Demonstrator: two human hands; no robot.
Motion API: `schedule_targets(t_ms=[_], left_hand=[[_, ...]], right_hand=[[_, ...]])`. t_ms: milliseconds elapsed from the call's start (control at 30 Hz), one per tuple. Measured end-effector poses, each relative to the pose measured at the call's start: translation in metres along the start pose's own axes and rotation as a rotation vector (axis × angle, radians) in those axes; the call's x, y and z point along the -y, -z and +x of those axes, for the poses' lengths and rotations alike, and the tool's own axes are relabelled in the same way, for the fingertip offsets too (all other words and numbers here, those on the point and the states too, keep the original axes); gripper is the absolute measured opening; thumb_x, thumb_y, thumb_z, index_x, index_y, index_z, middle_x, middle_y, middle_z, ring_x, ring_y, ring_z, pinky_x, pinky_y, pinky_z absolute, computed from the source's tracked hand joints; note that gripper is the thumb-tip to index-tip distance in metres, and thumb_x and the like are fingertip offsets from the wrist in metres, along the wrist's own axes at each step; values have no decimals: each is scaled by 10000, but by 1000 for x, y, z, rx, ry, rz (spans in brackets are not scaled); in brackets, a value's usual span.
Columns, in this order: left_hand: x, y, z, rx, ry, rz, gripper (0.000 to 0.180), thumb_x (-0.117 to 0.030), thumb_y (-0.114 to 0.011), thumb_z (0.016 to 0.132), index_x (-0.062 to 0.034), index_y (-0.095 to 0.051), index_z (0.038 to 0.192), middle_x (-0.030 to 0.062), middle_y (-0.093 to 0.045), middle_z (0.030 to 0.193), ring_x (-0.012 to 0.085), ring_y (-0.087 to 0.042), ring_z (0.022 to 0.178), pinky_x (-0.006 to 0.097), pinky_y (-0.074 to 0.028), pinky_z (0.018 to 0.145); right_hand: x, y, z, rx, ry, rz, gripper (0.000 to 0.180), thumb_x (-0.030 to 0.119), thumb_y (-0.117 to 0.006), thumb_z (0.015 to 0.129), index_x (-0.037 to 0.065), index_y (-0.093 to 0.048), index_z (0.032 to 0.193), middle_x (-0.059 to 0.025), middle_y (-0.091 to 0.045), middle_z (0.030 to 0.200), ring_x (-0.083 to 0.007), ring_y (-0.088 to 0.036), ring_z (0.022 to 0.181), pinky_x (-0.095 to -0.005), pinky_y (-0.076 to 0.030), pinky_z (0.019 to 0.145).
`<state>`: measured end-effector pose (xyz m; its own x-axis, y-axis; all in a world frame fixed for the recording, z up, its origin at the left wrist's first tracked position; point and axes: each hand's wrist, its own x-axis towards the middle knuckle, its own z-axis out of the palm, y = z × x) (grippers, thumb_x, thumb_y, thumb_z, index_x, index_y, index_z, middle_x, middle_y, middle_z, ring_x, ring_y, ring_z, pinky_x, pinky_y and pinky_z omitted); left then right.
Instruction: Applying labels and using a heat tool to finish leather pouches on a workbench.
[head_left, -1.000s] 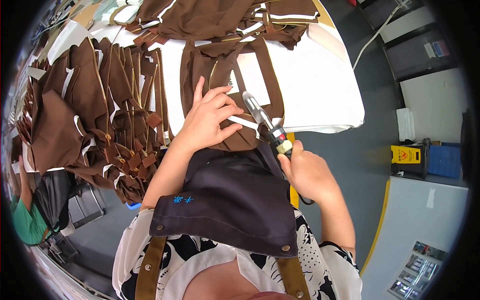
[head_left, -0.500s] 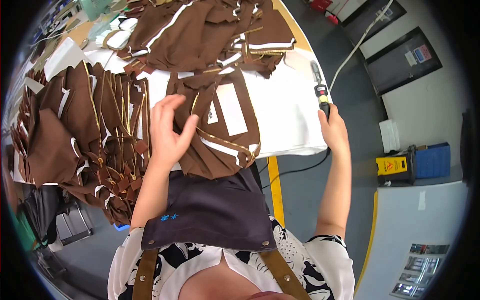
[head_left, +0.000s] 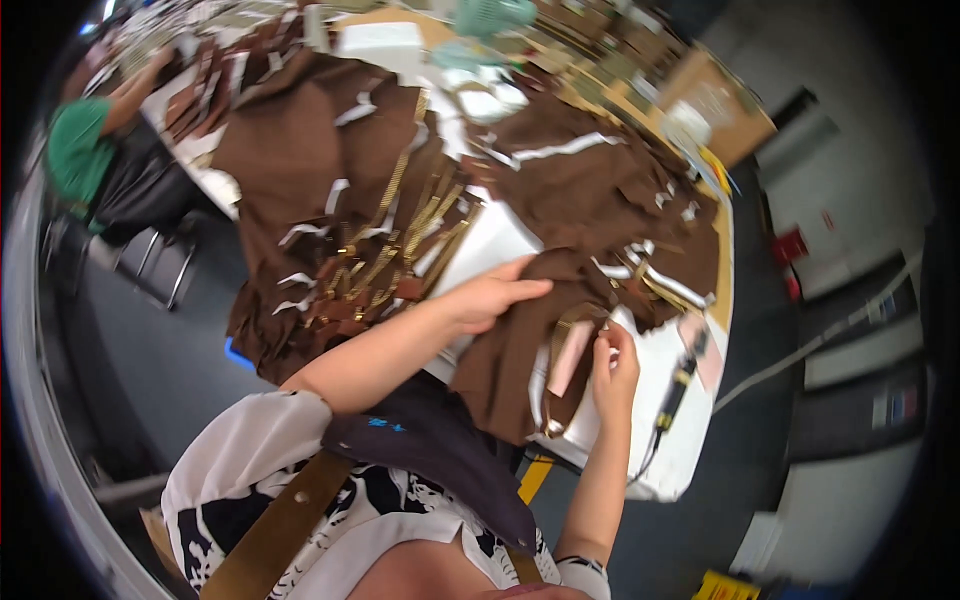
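Note:
A brown fabric bag piece [head_left: 510,360] with a gold zipper and white strips lies at the near edge of the white table. My left hand [head_left: 488,298] grips its far left edge, thumb on top, with the other fingers partly hidden. At the right side my right hand [head_left: 615,362] pinches its edge beside a pale pinkish label patch [head_left: 572,355]. To the right of that hand a corded soldering-iron-like tool [head_left: 676,392] with a black and yellow handle rests on the table, out of my grasp. Motion blurs the fabric's details.
Brown zippered pieces [head_left: 320,170] hang in a large stack over the table's left edge. Further brown fabric [head_left: 590,170] lies heaped behind. A cardboard box [head_left: 720,100] stands at the far right corner. A person in green [head_left: 85,150] sits at the far left.
My right hand has let go of the corded tool and taken the bag piece's right edge. The left hand has closed on its far left edge. The view has swung left.

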<state>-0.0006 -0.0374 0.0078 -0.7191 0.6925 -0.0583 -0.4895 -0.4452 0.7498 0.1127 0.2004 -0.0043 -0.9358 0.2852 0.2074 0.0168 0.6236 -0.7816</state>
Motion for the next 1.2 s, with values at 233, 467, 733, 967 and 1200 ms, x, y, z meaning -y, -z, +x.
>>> schedule_targets(t_ms=[233,467,733,967,1200], left_hand=[[-28,-27,-9,130,-174,-275,520,-167,-567,1041,-71,-382,1518,92,-546,1439,218,-564,1289,381,-447,1105],[-77,-24,-47,10,-279,-74,558,-197,-613,1020,-84,-364,1507,77,-582,1372,180,-566,1244,378,-462,1076],[-291,-9,-125,-453,-697,605,179,-213,-621,971,-68,-722,995,139,-745,992,287,-721,891,424,-586,800],[-355,198,-147,-1124,-213,2004,697,-411,-764,855,7,-538,1365,282,-597,1317,406,-569,1241,425,-462,1053],[-276,167,-110,-921,101,2228,431,-411,-740,873,13,-670,895,209,-670,1011,355,-647,991,427,-529,847]], right_hand=[[13,-43,58,648,-79,1499,451,208,-430,1076,-6,-440,1473,-151,-519,1456,-250,-548,1294,-369,-464,1086],[-33,-30,57,291,-77,1111,391,138,-580,1021,-25,-526,1372,-151,-668,1253,-222,-655,1124,-342,-503,1017],[-29,-49,64,245,-143,675,309,103,-632,986,-56,-570,1244,-99,-679,1153,-134,-640,995,-277,-514,884],[-20,-69,65,252,-112,530,293,146,-668,970,-36,-577,1181,-96,-675,1076,-124,-628,915,-274,-510,817],[-33,-42,54,41,-111,333,442,148,-644,977,-25,-441,1328,-105,-706,985,-123,-629,869,-269,-501,770]])
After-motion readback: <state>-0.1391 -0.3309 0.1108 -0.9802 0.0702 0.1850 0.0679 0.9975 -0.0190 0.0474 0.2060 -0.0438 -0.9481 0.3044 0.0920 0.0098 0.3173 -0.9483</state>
